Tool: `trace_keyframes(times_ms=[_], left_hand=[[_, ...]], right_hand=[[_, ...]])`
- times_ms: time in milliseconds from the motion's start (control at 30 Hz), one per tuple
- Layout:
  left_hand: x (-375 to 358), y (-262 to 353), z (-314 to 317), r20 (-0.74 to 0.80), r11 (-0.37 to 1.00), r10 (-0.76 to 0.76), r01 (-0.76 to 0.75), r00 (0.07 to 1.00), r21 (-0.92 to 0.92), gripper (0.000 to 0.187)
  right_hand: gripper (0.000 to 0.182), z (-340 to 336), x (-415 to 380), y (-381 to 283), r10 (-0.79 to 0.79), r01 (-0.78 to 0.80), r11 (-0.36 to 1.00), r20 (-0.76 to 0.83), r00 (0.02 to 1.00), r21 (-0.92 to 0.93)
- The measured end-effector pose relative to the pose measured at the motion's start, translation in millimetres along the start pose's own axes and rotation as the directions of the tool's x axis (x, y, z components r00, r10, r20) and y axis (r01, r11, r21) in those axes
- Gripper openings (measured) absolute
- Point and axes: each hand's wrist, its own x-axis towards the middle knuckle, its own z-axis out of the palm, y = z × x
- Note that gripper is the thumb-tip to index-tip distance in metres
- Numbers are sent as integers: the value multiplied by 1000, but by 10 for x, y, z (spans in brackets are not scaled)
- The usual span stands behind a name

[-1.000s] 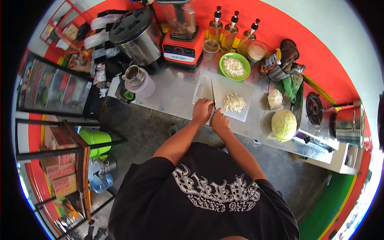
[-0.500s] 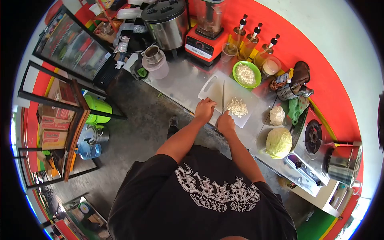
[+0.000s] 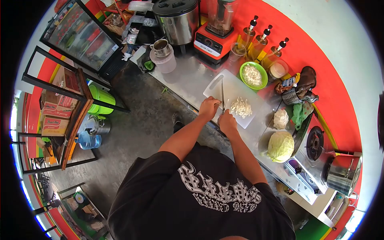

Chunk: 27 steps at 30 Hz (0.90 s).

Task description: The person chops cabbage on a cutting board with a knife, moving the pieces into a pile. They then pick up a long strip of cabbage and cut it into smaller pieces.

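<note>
My right hand (image 3: 228, 122) is wrapped round the handle of a knife (image 3: 223, 94), whose blade points away from me over a white cutting board (image 3: 215, 85). Just left of the blade, my left hand (image 3: 209, 108) has its fingers closed near the board's front edge. Whatever those fingers hold is too small or hidden to make out. Right of the knife lies a pile of finely chopped pale vegetable (image 3: 241, 107). Behind the board, a green bowl (image 3: 265, 82) contains more of the pale shreds.
Right of the board sit a peeled whitish piece (image 3: 281, 119) and a cabbage (image 3: 281, 147), with a gas stove (image 3: 315, 143) beyond. A red blender (image 3: 213, 42), several pump bottles (image 3: 258, 46) and a lidded steel pot (image 3: 176, 24) line the wall. The steel counter (image 3: 186, 78) runs diagonally.
The whole view has shifted slightly, so the counter things appear a little further right. Both hands and the knife stay at nearly the same place by the board's front edge.
</note>
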Motion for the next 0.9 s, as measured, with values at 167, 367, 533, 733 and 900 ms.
trace_keyframes(times_ms=[167, 367, 533, 733, 900], left_hand=[[29, -70, 68, -3, 1000, -20, 20, 1000, -7, 19], [52, 34, 6, 35, 996, -89, 89, 995, 10, 20], [110, -24, -5, 71, 995, -94, 95, 993, -16, 18], [169, -35, -74, 110, 997, -78, 79, 991, -6, 12], [243, -29, -145, 158, 996, -71, 63, 985, 58, 10]], right_hand=[[30, 52, 96, -46, 103, -104, 994, 36, 994, 25], [29, -151, 105, -81, 60, -59, 998, 48, 997, -22], [29, -53, 49, -125, 113, -112, 994, 66, 991, -21], [24, -60, 155, -158, 126, -126, 992, 43, 991, 1], [25, 53, 99, -162, 152, -148, 987, 59, 987, -64]])
